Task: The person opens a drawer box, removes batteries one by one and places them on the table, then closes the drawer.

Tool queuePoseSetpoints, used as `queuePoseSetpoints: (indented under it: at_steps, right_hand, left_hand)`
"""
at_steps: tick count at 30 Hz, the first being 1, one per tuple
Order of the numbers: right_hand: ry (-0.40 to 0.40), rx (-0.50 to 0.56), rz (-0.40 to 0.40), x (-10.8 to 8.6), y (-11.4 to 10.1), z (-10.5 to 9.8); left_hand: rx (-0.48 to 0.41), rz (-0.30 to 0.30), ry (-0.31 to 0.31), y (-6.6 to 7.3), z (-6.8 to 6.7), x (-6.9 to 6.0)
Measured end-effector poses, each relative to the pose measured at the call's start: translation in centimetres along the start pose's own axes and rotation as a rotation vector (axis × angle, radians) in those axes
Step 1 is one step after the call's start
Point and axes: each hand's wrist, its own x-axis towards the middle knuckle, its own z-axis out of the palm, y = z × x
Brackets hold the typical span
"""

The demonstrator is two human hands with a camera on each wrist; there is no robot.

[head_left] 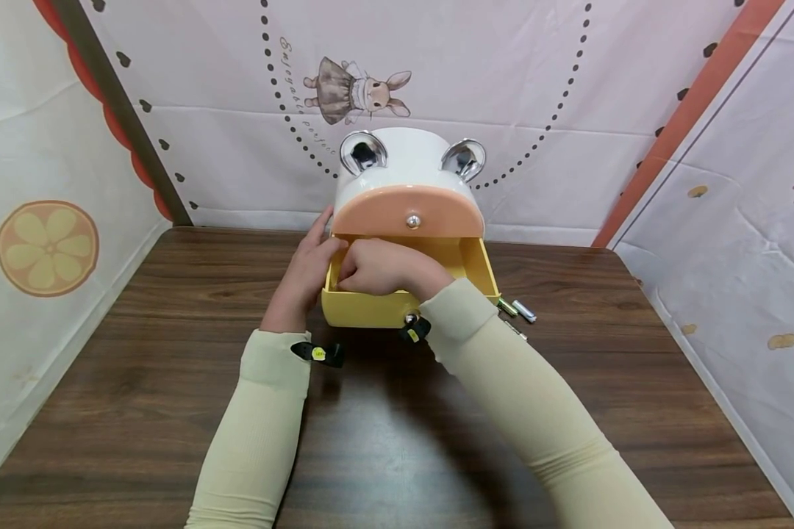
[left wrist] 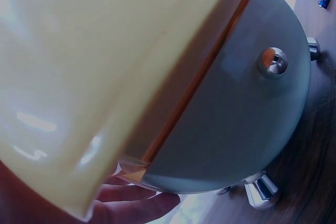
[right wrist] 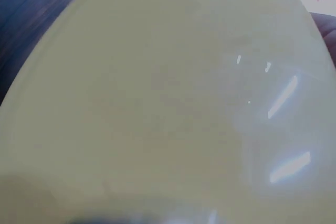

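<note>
Yellow drawer (head_left: pixel 364 310), smooth and glossy with a curved front, stood pulled out of the rounded white cabinet (head_left: pixel 410 158), just under a peach half-round panel (head_left: pixel 377 213) with a shiny ball knob (head_left: pixel 413 221). Right hand (head_left: pixel 384 266) was down inside, left end, fingers curled; couldn't tell if that grip held anything. Left hand (head_left: pixel 304 272): wide grip, thumb at the drawer's left rim. Shiny cylindrical batteries (head_left: pixel 524 311) lay just right, on the dark wood-grained surface (head_left: pixel 205 330).
</note>
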Motion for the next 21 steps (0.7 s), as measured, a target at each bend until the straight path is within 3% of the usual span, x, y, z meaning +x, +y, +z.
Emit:
queuePoseSetpoints:
  at_steps: [11, 21]
  right_hand:
    - [-0.045, -0.049, 0.068, 0.8, -0.2, -0.4]
    - [-0.061, -0.193, 0.143, 1.6, -0.4, 0.1]
  left_hand:
    - [-0.013, -0.014, -0.010, 0.4, 0.1, -0.1]
    - [0.018, -0.002, 0.005, 0.0, -0.1, 0.1]
